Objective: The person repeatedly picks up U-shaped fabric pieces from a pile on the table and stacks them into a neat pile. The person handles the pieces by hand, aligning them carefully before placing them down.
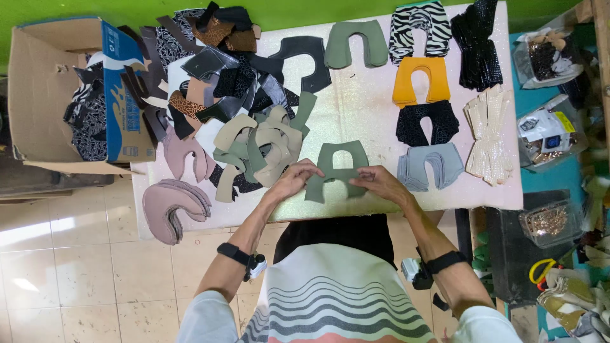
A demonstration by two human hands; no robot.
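Observation:
Both my hands hold a dark green, U-shaped cut shoe piece (340, 160) flat over the near edge of the white table (368, 108). My left hand (293, 180) pinches its left leg. My right hand (380, 182) pinches its right leg. A loose heap of beige and green cut pieces (264, 149) lies just left of my hands. A stack of pale blue-grey pieces (432, 166) sits right of them.
Sorted stacks lie on the table: olive (354, 43), zebra print (419, 28), orange (419, 81), black speckled (427, 122), cream (489, 136), glossy black (478, 47). Mauve pieces (175, 206) sit at the left corner. An open cardboard box (57, 89) stands left. Bags and yellow scissors (543, 270) lie right.

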